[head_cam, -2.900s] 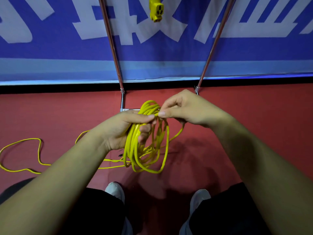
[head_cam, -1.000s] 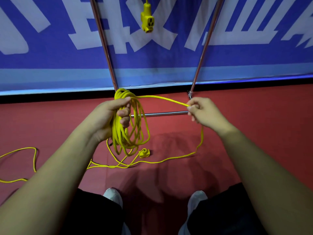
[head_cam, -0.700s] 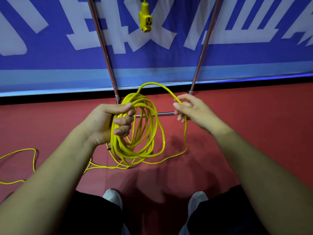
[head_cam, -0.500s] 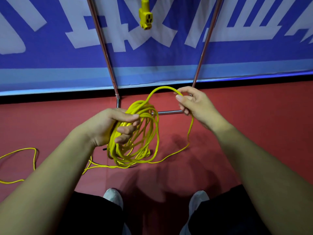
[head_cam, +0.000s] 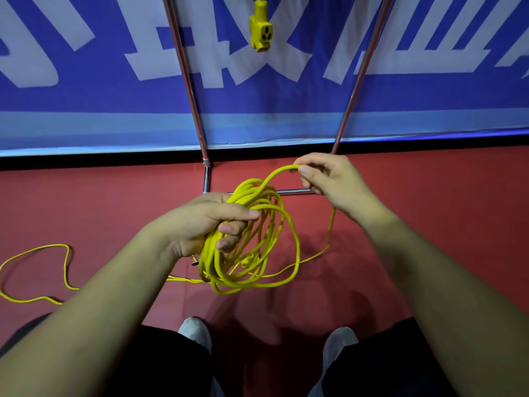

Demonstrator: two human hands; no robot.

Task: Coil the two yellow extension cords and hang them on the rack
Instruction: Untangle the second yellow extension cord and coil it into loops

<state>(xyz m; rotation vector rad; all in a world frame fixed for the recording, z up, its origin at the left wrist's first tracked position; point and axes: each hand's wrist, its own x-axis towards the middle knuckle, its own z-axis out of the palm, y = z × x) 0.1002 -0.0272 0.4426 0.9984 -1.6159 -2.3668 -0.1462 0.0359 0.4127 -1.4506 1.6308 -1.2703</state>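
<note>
Red floor (head_cam: pixel 108 207); cord (head_cam: pixel 249 193) gripped between hands (head_cam: pixel 200 224) (head_cam: pixel 335 181).

Since a second ago we have brought our right hand (head_cam: pixel 329 179) inward, so the thin yellow extension cord (head_cam: pixel 209 262), then stretched straight, now arches as a new loop toward our left hand (head_cam: pixel 206 224), where the gathered loops hang wider.

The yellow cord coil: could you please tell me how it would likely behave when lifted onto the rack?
Probably floppy: the coil sags in uneven loops below the left hand. The loops splay, so it may spring apart if loosened. The tail on the floor would likely drag.
</note>
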